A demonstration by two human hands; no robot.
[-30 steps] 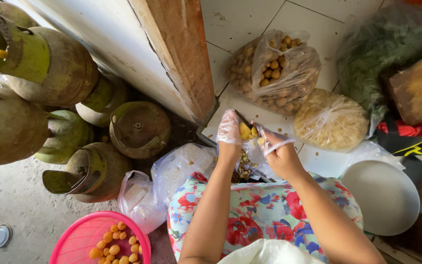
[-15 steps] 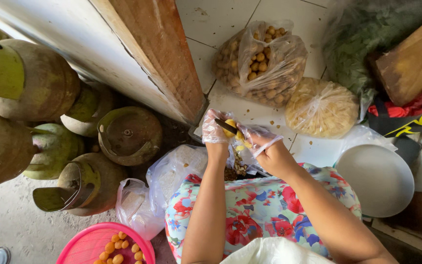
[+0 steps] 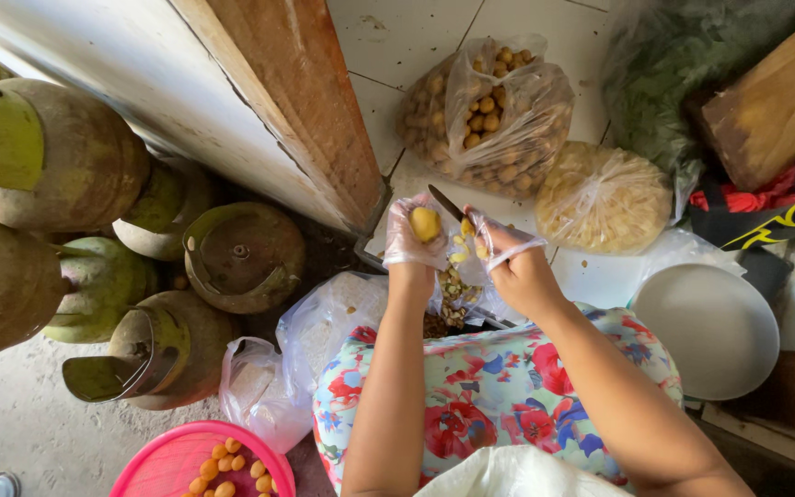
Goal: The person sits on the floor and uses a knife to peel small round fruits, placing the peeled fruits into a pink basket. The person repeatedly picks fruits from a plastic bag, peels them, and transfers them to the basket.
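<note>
My left hand (image 3: 413,235), in a clear plastic glove, pinches a small yellow peeled fruit (image 3: 425,224). My right hand (image 3: 505,258), also gloved in clear plastic, grips a small knife (image 3: 446,203) whose dark blade points up-left toward the fruit. Both hands are held close together above my lap, over a plastic bag of peelings (image 3: 453,299). My lap is covered by a floral cloth (image 3: 499,387).
Several green gas cylinders (image 3: 241,253) stand at the left beside a wooden post (image 3: 296,101). On the tiled floor ahead lie a bag of brown round fruits (image 3: 489,115) and a bag of pale peeled pieces (image 3: 604,198). A white plate (image 3: 706,327) is at right, a pink basket (image 3: 200,465) at bottom left.
The view shifted slightly; my hands stayed together. The yellow fruit shows more clearly in my left fingers, and the knife blade now sits just right of it.
</note>
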